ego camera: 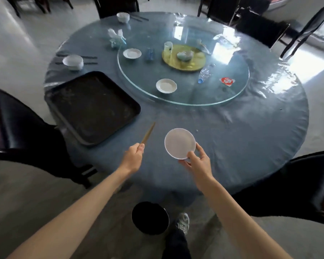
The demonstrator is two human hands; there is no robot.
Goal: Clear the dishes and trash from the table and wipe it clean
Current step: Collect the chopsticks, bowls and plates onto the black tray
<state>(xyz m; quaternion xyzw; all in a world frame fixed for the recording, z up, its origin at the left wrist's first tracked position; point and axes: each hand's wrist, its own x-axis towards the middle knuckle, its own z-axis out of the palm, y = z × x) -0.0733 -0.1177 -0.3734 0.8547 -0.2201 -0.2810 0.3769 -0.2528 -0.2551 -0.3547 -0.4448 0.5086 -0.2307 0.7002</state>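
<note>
Holding a small white plate (179,143) by its near rim, the right hand (196,161) pinches it with thumb on top and fingers under, above the near part of the round table (250,131). The left hand (134,156) is curled round a pair of wooden chopsticks (148,133) that point up and away, toward the black tray (92,107). The tray lies on the left side of the table, just beside the glass turntable (183,98).

On the turntable sit two white saucers, one near (166,86) and one far (132,53). There is a yellow disc (183,57) in the middle with a small bowl (184,55) on it and a clear cup (168,47) at its edge. A squashed plastic bottle (204,74) lies near a red and white wrapper (226,81); its writing is too blurry to read.

On the blue cloth, a stack of white bowls (73,62) sits at the left with dark chopsticks beside it. Another bowl (123,17) sits at the far edge. Crumpled tissues (117,37) lie between them.

A black bin (150,217) stands on the floor below the table, near a shoe (182,222).
</note>
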